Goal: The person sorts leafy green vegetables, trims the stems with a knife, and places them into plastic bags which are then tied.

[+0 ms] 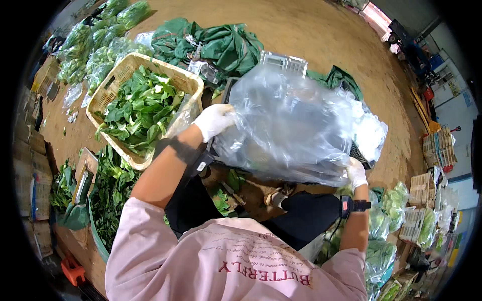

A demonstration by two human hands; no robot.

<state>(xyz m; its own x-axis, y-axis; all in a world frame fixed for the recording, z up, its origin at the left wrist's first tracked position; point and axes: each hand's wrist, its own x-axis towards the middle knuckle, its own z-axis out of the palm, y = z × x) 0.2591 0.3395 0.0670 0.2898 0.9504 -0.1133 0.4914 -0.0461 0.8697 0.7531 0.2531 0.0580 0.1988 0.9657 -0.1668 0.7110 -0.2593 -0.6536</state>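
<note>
A large clear plastic bag (288, 125) is spread wide in front of me, blurred in its middle. My left hand (215, 122), in a white glove, is closed on the bag's left edge. At its lower right corner my right hand (356, 173), gloved too, grips the plastic. Beneath the bag, dark crate edges (228, 90) show; what lies under the plastic is mostly hidden. Just left of my left hand stands a cream plastic basket (103, 95) holding leafy greens (143, 103). Another piece of clear plastic (185, 114) hangs at the basket's right side.
Green tarp (216, 47) lies bunched beyond the basket, beside a grey-white crate (284, 63). Bagged vegetables (83, 52) are piled far left. White plastic bags (369, 131) sit in a black crate at right. Loose greens (113, 193) lie lower left; more bagged produce (380, 256) lies lower right.
</note>
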